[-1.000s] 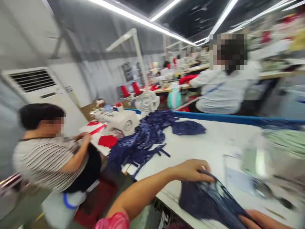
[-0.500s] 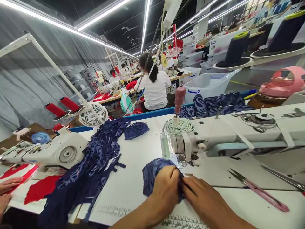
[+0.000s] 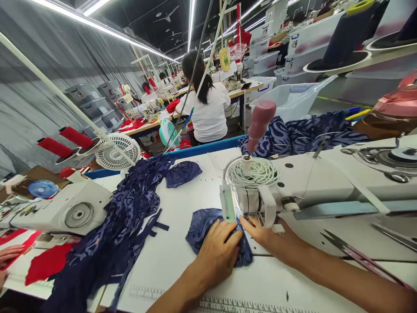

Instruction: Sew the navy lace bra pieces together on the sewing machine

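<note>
A navy patterned, cup-shaped fabric piece point(image 3: 203, 226) lies on the sewing machine bed, its far right edge close to the presser foot. My left hand point(image 3: 223, 243) rests on top of it, fingers stretched out and pressing the cloth down. Under the white machine head point(image 3: 252, 198), my right hand point(image 3: 260, 232) has its fingertips at the fabric's edge beside the needle area. The head partly covers that hand, and its fingers look closed on the edge. A pale green plate point(image 3: 228, 204) hangs just above my left fingertips.
Pink-handled scissors point(image 3: 358, 254) lie to the right. A navy fabric heap point(image 3: 137, 195) runs down the left, with a separate cup piece point(image 3: 183, 174) beside it. A screwdriver handle point(image 3: 260, 121) stands above coiled cord point(image 3: 254, 171). A co-worker's hand point(image 3: 11, 254) is at far left.
My left hand has gone from a closed grip to lying flat on the cloth. My right hand has moved forward under the machine head. The fabric is closer to the needle; the view has shifted.
</note>
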`<state>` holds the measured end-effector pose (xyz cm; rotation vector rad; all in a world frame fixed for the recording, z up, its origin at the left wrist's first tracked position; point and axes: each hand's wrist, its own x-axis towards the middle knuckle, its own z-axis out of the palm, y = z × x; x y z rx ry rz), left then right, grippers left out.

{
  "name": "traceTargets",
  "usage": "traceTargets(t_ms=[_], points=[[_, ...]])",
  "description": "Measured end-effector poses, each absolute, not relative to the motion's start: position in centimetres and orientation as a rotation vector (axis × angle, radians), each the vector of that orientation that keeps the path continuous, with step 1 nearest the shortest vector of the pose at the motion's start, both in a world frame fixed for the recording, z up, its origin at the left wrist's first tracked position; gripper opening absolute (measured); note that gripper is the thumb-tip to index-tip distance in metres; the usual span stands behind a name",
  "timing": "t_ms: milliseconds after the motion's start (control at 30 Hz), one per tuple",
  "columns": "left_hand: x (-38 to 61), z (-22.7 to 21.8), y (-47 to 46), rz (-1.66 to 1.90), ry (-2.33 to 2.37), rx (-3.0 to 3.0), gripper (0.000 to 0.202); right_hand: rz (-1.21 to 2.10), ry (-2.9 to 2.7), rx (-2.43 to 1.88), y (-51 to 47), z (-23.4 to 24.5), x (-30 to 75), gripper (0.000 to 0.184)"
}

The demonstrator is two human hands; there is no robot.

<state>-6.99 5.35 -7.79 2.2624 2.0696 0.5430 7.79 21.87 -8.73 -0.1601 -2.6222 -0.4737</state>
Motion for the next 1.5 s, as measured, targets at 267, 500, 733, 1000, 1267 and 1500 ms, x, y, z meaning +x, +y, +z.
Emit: traceTargets(t_ms=[267, 500, 733, 1000, 1267, 1500], points=[[-7.5, -7.5, 6.4, 0.568, 2.056, 2.229, 0.037, 0.068, -2.684, 0.122, 20.4, -7.9, 11.9, 0.052], [-7.0, -7.6, 8.5, 0.616, 2.204, 2.072, 0.033, 0.067, -2.63, 0.101, 20.5, -9.7, 12.1, 0.051], [-8.4, -8.0, 10.4, 0.561, 2.207, 2.188, 0.026, -0.001, -2.588, -0.04, 20.4, -9.3, 12.0, 0.034], [-7.9, -7.3, 10.8, 0.413, 2.318, 2.042, 0.031, -0.035, -2.585, -0.12, 20.3, -10.1, 11.6, 0.034], [-7.9, -8.1, 11.4, 0.523, 2.331, 2.042, 0.036, -0.005, -2.538, -0.11, 20.8, -9.2, 11.7, 0.028], [-7.9, -8.1, 11.4, 0.605, 2.299, 2.055, 0.029, 0.119, -2.492, -0.165, 21.3, -8.4, 12.3, 0.024]])
